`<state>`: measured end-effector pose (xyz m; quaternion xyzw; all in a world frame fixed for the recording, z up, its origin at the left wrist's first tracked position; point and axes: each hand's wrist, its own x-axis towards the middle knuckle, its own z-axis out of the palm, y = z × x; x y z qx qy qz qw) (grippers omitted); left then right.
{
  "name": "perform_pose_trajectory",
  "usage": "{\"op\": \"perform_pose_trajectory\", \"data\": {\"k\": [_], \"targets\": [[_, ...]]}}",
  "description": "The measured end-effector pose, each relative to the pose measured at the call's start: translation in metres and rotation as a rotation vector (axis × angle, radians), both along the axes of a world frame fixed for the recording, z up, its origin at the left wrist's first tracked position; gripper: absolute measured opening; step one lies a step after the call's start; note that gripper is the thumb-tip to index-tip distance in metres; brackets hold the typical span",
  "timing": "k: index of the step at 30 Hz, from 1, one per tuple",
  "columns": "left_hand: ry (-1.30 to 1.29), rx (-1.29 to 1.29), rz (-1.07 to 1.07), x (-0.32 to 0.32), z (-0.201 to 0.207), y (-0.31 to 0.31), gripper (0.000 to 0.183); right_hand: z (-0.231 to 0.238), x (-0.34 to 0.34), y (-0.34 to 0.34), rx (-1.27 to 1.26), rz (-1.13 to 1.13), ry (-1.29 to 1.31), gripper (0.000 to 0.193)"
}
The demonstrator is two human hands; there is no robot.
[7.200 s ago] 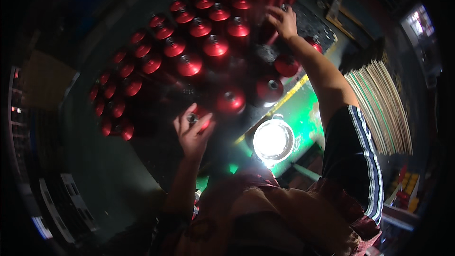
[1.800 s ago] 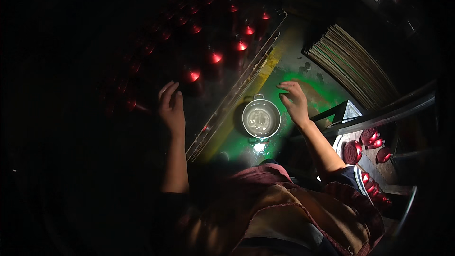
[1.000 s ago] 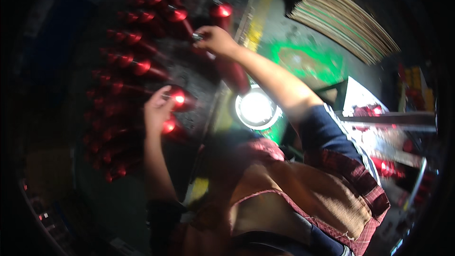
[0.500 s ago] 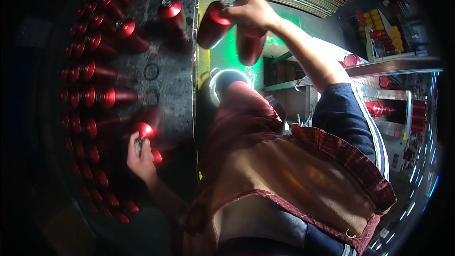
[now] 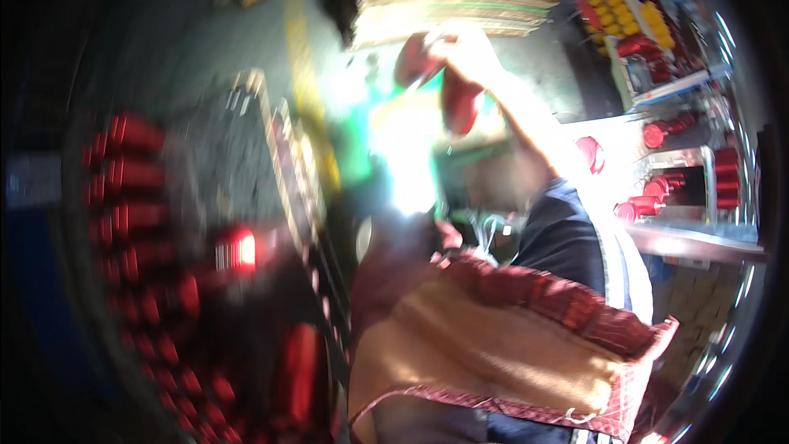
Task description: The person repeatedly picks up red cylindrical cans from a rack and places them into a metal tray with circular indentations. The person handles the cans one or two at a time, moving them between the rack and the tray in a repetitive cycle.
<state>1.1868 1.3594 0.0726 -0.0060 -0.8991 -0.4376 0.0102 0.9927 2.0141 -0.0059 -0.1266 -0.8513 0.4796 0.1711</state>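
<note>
Red, in the head view: two bottles (image 5: 462, 105) between twelve and one o'clock, up in the air over the floor (image 5: 193, 45). Right hand (image 5: 463, 43) at one o'clock, closed on the upper ends of both, exact finger placing washed out by glare. One body tilted toward eight o'clock, the other hanging toward six, lower ends apart. Right forearm (image 5: 519, 119) bleached nearly white, reaching up out of a dark sleeve (image 5: 563, 234) between three and four o'clock. Left hand out of sight, impossible to tell whether open or closed.

At nine o'clock, a dark table (image 5: 214, 156), pale worn edge slanting from ten o'clock down to half past six. Along its outer side, bottle rows (image 5: 136, 173) from nine round to seven o'clock, packed close and smeared by blur. Apart from these, nearer the edge, a single bottle (image 5: 236, 251) between eight and nine, with a bright glint. At seven, a long red shape (image 5: 300, 374), too blurred to tell.

At eleven, a yellow line (image 5: 306, 66) on the floor. Just past twelve, beyond the right hand, stacked sheets (image 5: 460, 0). At two, yellow pieces (image 5: 633, 20); at three, shelf bottles (image 5: 657, 191). At five, a tan apron (image 5: 493, 329) with maroon edging.
</note>
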Motion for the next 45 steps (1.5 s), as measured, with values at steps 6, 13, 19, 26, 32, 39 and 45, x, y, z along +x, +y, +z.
{"op": "perform_pose_trajectory", "data": {"k": [6,13,19,26,32,39,45], "targets": [[-0.207,0.045,-0.361,-0.282,-0.028,0.286,0.028,-0.024,-0.057,0.088,-0.367,-0.003,0.008,0.018],[-0.310,0.068,-0.797,-0.424,0.023,0.532,0.027,-0.016,-0.071,0.207,-0.343,-0.182,0.013,0.025],[-0.431,0.068,-1.052,-0.505,0.026,0.614,0.026,0.004,-0.056,0.259,-0.314,-0.278,-0.194,0.033],[-0.530,0.106,-1.334,-0.610,0.021,0.701,0.025,0.012,-0.040,0.289,-0.345,-0.805,-0.215,0.030],[-0.748,0.138,-1.424,-0.641,0.022,0.824,0.023,0.024,0.008,0.287,-0.479,-1.245,0.011,0.023],[-0.439,0.129,-1.932,-0.553,-0.029,1.035,0.033,0.001,0.103,0.256,-0.635,-1.602,0.317,0.026],[-0.800,0.115,-2.216,-0.335,-0.036,1.172,0.034,-0.008,0.201,0.256,-0.603,-1.959,0.332,0.031]]}}
